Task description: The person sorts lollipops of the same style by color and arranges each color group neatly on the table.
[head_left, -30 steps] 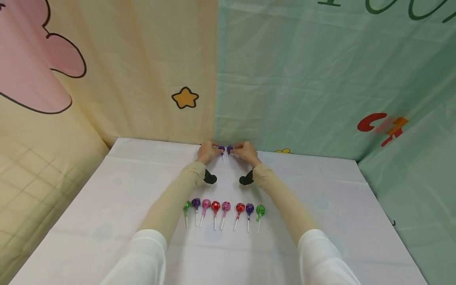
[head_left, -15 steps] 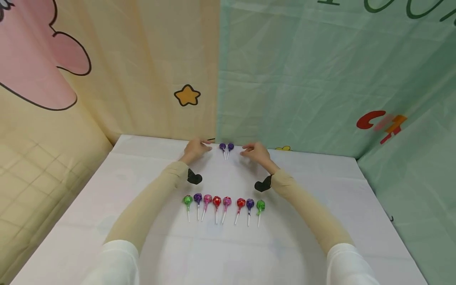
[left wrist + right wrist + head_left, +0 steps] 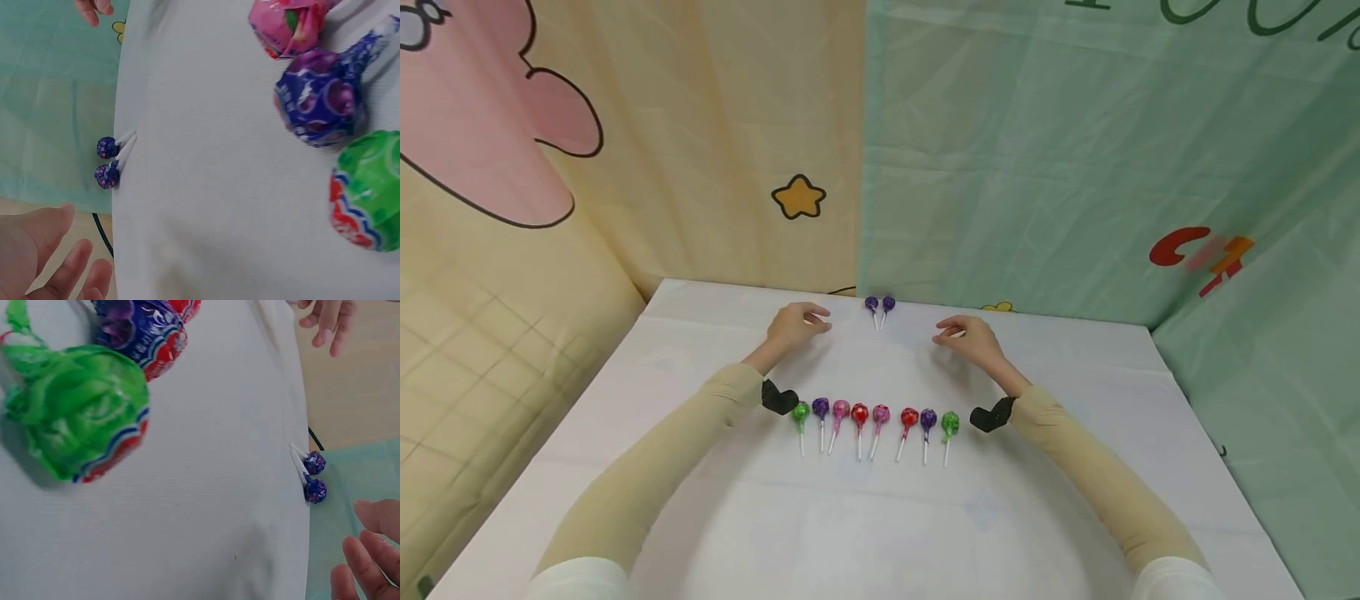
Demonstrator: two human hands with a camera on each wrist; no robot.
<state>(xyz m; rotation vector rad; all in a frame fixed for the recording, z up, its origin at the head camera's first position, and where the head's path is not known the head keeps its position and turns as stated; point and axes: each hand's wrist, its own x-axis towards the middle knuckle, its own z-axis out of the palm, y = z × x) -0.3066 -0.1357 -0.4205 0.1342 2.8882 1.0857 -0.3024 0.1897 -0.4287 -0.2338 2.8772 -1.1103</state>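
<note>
Two purple lollipops (image 3: 880,305) lie side by side at the table's far edge, their white sticks pointing back toward me and almost meeting at the ends. To their left hovers my left hand (image 3: 797,326), fingers relaxed and holding nothing. My right hand (image 3: 972,340) is off to their right, also empty, with its fingers loosely bent. Both wrist views show the pair from the side, where the left hand (image 3: 53,262) and the right hand (image 3: 372,550) appear apart from the purple lollipops (image 3: 315,477).
Closer to me a row of several lollipops crosses the white table (image 3: 865,533): a green lollipop (image 3: 801,412) at its left end, a green lollipop (image 3: 950,423) at its right, with purple, pink and red between. A printed curtain (image 3: 1000,167) hangs behind the table.
Both hands have let go of the two purple lollipops and drawn apart, left hand leftward, right hand rightward, and somewhat back toward me. The lollipops stay at the far edge.
</note>
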